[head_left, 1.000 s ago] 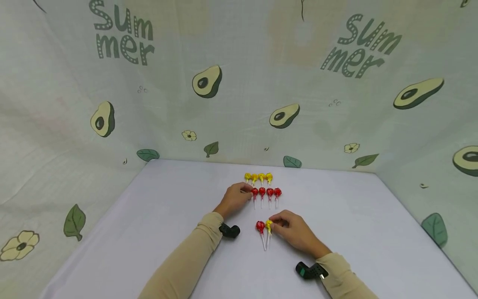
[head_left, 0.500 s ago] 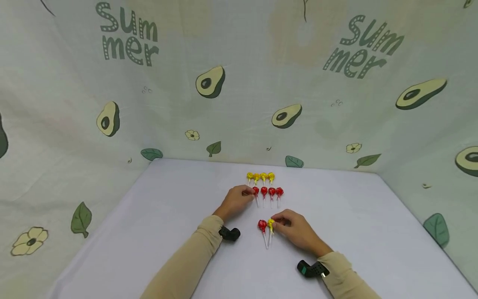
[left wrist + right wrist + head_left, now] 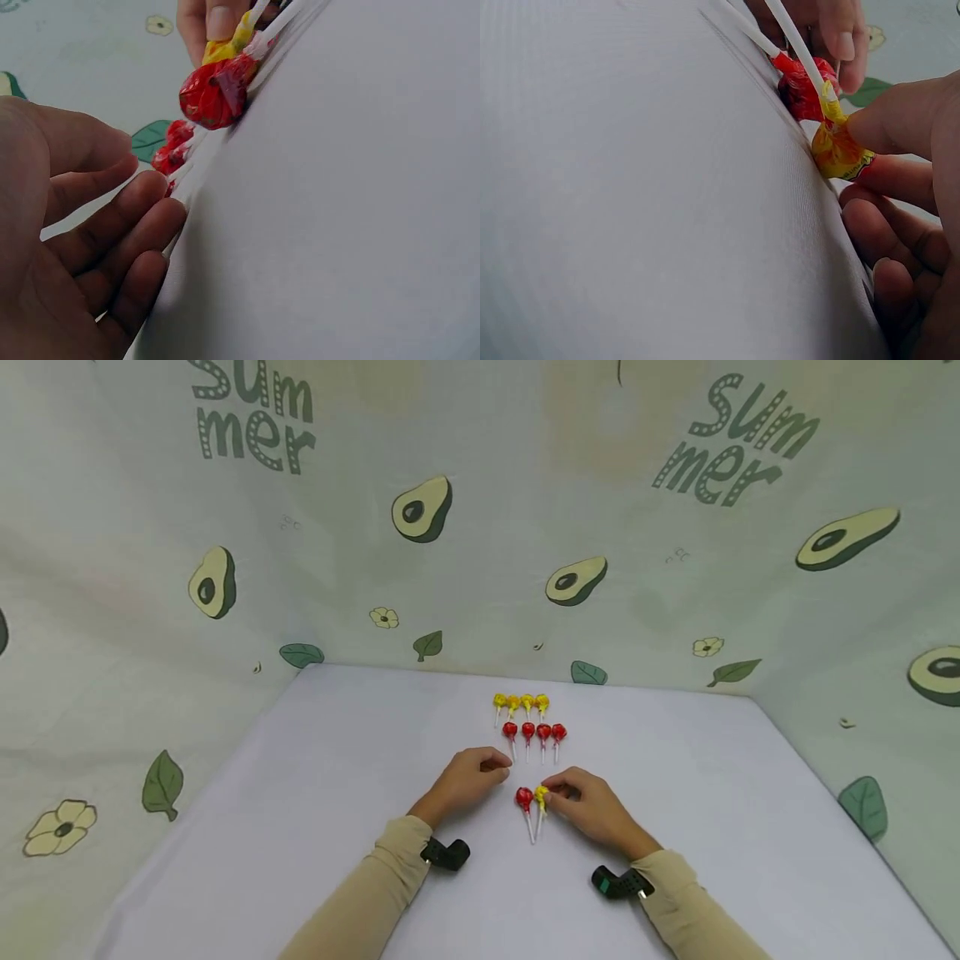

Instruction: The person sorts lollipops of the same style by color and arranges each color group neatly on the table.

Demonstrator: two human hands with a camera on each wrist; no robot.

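My right hand [image 3: 592,806] pinches the head of a yellow lollipop [image 3: 838,150] between thumb and index finger. Right beside it on the white table lies a red lollipop [image 3: 524,797], its stick pointing toward me. My left hand [image 3: 467,781] holds nothing; its fingers are loosely bent, with thumb and index tips close together in the left wrist view. It is just in front of a row of several red lollipops [image 3: 528,731], nearest the leftmost one. Behind that row is another of several yellow lollipops [image 3: 527,702], heads away from me.
The white tabletop [image 3: 337,760] extends to both sides of the hands. A pale cloth [image 3: 487,527] printed with avocados, leaves and lettering hangs behind and around the table. Each wrist carries a black camera [image 3: 447,854].
My left hand has let go of the leftmost red lollipop in the row and drawn back toward me. The right hand stays on the yellow lollipop; the head view has tilted slightly down.
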